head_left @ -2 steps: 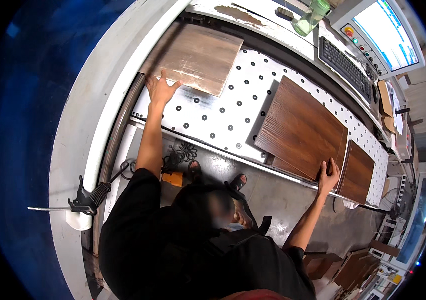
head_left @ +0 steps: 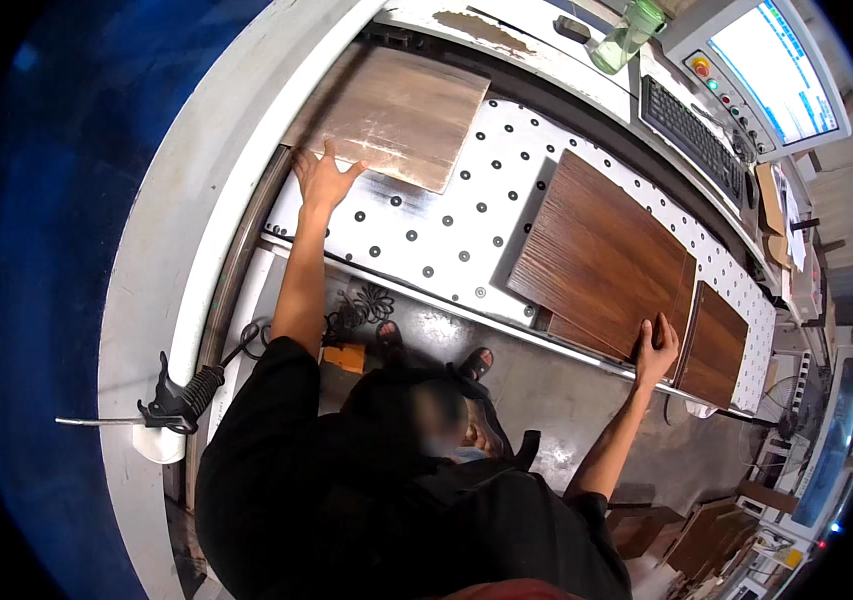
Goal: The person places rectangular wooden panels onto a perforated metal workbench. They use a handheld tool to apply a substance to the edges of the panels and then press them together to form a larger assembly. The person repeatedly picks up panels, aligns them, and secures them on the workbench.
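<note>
My left hand has its fingers spread at the near edge of a greyish-brown wood panel, which is scuffed and dusty. That panel rests at the left of a white table dotted with black studs. Further right, a dark brown wood-grain board lies at an angle, overlapping another brown board that shows below its near edge. At its near right corner, my right hand is bent around the edge, fingertips on top. The underside of its grip is hidden. A smaller brown board lies just right of it.
Beyond the table are a black keyboard, a monitor panel with buttons and a green-lidded bottle. A white machine beam borders the left, with a black coiled fitting. Cables lie on the floor by my feet.
</note>
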Available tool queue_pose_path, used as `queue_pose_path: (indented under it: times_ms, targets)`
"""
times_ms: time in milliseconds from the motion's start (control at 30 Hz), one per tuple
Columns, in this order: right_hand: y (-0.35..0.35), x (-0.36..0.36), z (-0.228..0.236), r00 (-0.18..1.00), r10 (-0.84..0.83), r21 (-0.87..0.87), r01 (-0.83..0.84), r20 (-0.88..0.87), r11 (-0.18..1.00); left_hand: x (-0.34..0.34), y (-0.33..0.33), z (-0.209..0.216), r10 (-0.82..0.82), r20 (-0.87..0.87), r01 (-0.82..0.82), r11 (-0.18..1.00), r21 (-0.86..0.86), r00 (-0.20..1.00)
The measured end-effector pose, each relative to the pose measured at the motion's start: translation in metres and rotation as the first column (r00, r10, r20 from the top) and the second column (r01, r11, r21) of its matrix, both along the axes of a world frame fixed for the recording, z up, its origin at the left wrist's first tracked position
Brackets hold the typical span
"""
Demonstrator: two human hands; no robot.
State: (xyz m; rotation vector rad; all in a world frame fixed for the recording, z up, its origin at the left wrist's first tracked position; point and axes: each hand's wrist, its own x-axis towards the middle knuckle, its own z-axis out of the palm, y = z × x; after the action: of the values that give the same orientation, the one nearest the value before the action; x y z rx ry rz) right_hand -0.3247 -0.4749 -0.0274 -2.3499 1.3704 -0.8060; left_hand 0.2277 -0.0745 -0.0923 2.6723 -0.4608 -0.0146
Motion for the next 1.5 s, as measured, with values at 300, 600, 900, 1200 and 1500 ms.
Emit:
queue_pose_path:
  times_ms: [300,600,900,1200,1500]
  targets:
    - [0.047,0.133,-0.004,1.000,0.006,-0.138,-0.007,-0.009,0.990,-0.002,0.005,-0.005,0.038,0.176,-0.040,0.999,0.006,0.984]
    - [0.138,0.307,-0.009,0.892,0.424,-0.013,-0.428,0.158,0.904,-0.001,0.025,0.018,0.107,0.076,-0.062,0.894,-0.444,0.991]
    - [0.222,0.276,-0.053,0.779,0.616,0.011,-0.622,0.116,0.783,-0.071,-0.041,0.006,0.153,0.011,-0.148,0.971,-0.190,0.988]
    - [0.219,0.275,-0.046,0.761,0.629,0.071,-0.644,0.161,0.761,-0.029,-0.101,-0.008,0.281,-0.084,-0.287,0.954,-0.081,0.956]
    - [0.217,0.280,-0.037,0.761,0.641,0.119,-0.649,0.096,0.752,0.042,-0.041,-0.008,0.323,-0.161,-0.337,0.939,-0.071,0.933]
